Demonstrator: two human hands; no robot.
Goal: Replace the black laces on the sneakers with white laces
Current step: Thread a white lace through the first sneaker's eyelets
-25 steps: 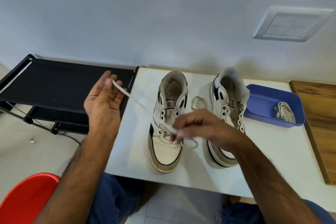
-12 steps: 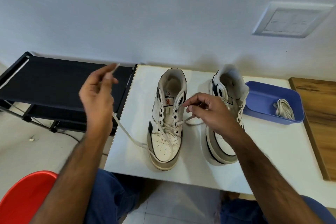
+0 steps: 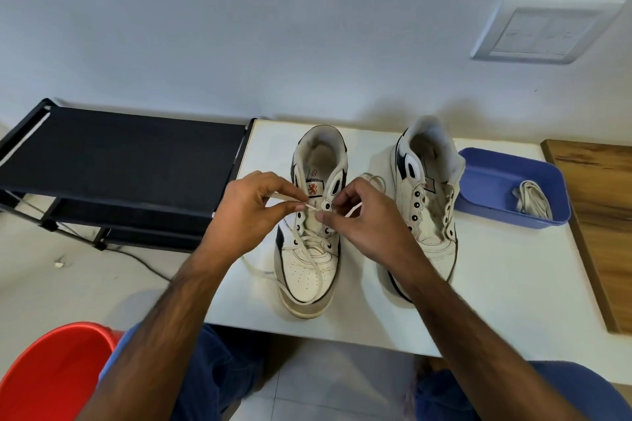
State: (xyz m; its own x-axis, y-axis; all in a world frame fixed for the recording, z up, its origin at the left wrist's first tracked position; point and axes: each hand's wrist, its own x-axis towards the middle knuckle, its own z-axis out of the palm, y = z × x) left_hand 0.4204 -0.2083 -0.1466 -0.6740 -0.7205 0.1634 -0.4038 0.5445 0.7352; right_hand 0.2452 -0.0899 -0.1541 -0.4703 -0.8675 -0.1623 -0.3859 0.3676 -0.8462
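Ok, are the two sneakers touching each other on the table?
Apart. The head view shows a strip of bare white table between the left sneaker and the right sneaker, partly crossed by the right hand.

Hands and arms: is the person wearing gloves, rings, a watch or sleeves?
No. The left hand and right hand are bare, with no gloves, rings or watch showing. Both forearms are bare and hairy. No sleeves are visible. The fingers have short nails.
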